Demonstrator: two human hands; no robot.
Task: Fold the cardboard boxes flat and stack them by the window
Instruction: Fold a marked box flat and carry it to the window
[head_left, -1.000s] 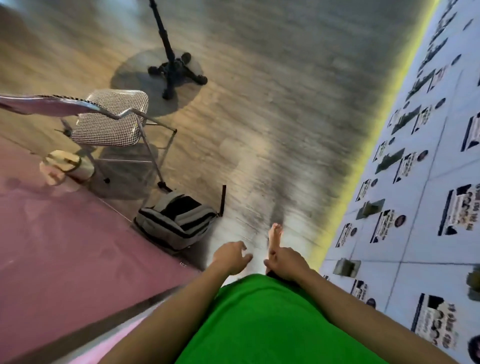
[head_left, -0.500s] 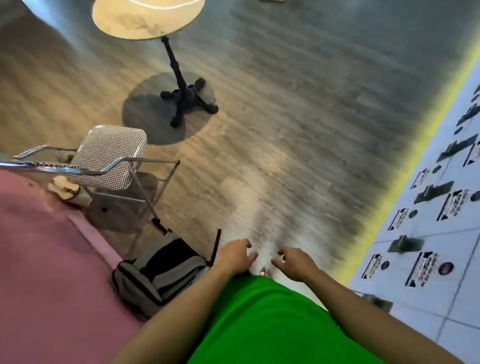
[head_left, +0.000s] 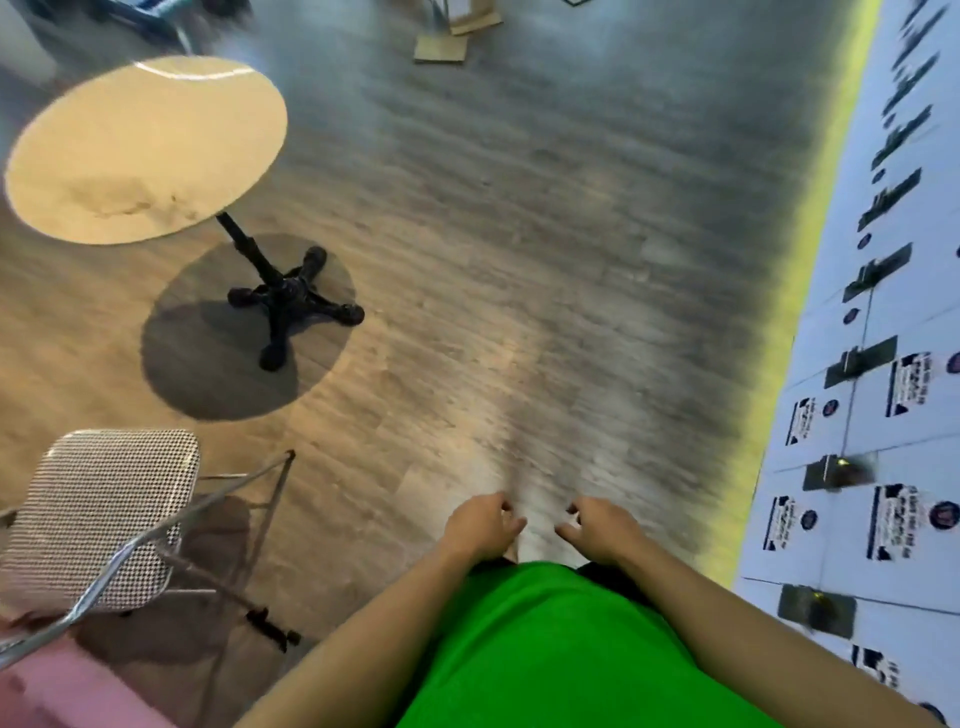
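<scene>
A bright green top (head_left: 545, 649) covers the person's torso, filling the near middle of the view; its cloth looks plain, with no print or lettering visible. Both forearms are bare, with no sleeve reaching them. The left hand (head_left: 480, 527) and right hand (head_left: 597, 527) are bare too, with no glove, and no ring, watch or band can be made out. A sliver of dark clothing (head_left: 613, 574) shows just beyond the top's far right edge.

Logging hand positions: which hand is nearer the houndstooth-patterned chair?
Left. The left hand is on the houndstooth-patterned chair's side; the right hand lies farther away, toward the white wall.
</scene>
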